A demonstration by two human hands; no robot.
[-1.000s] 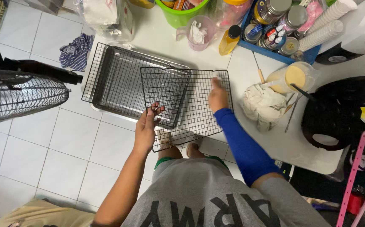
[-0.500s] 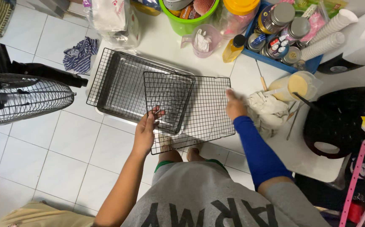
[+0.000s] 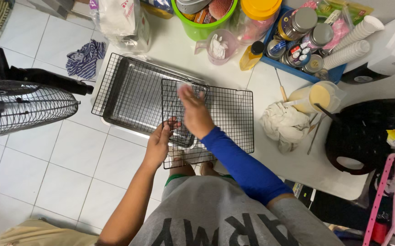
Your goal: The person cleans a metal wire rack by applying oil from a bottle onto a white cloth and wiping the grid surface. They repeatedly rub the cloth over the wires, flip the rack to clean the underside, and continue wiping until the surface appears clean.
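A fan [image 3: 22, 107] stands at the far left, beside a metal tray [image 3: 134, 98] under a wire rack. The left hand [image 3: 159, 143] pinches the near edge of a second black wire rack [image 3: 225, 120], which lies half on the tray, half on the white counter [image 3: 297, 159]. The right hand [image 3: 195, 114] lies flat and open on its mesh. Best to steady the rack firmly at that edge while the flat palm moves across it.

white tiled floor [image 3: 38, 173] with pale grout lines, evenly lit. white tabletop [image 3: 293, 168] along the upper right. black standing fan [image 3: 22, 107] at the left edge. striped cloth [image 3: 86, 59] crumpled on the tiles.
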